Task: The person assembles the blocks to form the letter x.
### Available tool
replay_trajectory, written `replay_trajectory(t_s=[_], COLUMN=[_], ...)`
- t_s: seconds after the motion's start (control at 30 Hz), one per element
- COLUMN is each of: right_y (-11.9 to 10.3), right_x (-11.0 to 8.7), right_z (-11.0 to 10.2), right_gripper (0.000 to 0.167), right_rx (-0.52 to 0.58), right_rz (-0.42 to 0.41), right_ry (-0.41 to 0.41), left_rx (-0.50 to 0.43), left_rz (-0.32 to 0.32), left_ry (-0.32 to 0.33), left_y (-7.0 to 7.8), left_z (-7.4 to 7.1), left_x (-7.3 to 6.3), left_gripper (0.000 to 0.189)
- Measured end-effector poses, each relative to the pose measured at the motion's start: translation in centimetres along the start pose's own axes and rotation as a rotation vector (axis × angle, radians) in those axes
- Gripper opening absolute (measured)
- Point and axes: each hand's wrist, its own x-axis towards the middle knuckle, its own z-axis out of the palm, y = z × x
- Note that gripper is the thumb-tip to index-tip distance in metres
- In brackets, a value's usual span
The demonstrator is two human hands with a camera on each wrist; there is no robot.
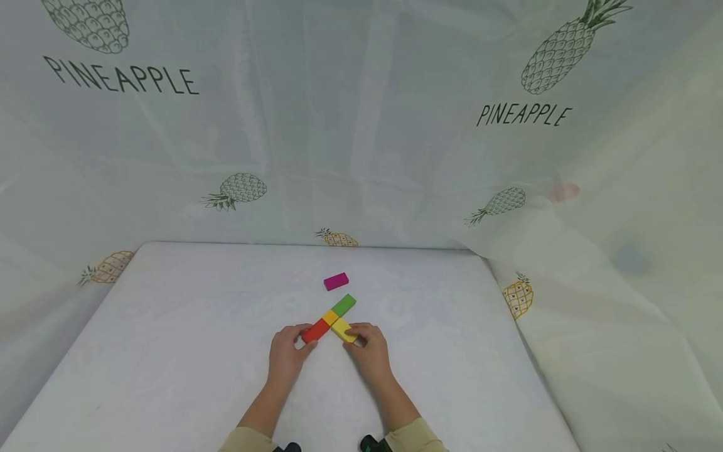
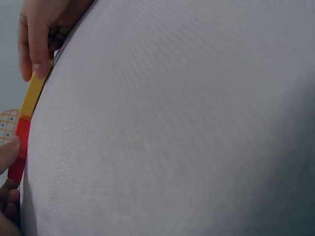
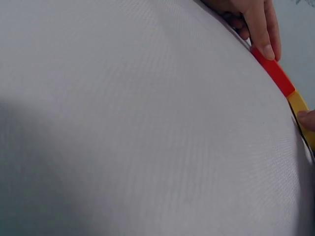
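Left hand (image 1: pixel 287 353) has the red block (image 1: pixel 315 331) pinched, right hand (image 1: pixel 373 353) pinches the yellow block (image 1: pixel 341 328), orange block (image 1: pixel 330 317) and green block (image 1: pixel 343 305) just beyond. Honestly, I'd nudge gently, edges flush, so nothing skews.

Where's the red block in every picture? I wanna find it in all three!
Head view: the red block is just below and left of the middle, by the left hand.
Left wrist view: the red block is at the left edge, below halfway.
Right wrist view: the red block is near the right edge, in the upper half.
Shared landmark: the yellow block in the right hand.
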Motion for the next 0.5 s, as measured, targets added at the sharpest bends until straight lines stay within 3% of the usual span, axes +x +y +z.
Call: replay_trajectory(t_s=[0.5], right_y=[-0.41], right_x=[-0.02], right_z=[-0.18], right_gripper=[0.021], right_rx=[-0.046], right_rz=[-0.012], right_ry=[-0.024], left_rx=[0.001], left_rz=[-0.005], left_ry=[-0.003], left_y=[0.12], left_z=[-0.06], left_x=[-0.05], left_gripper=[0.048])
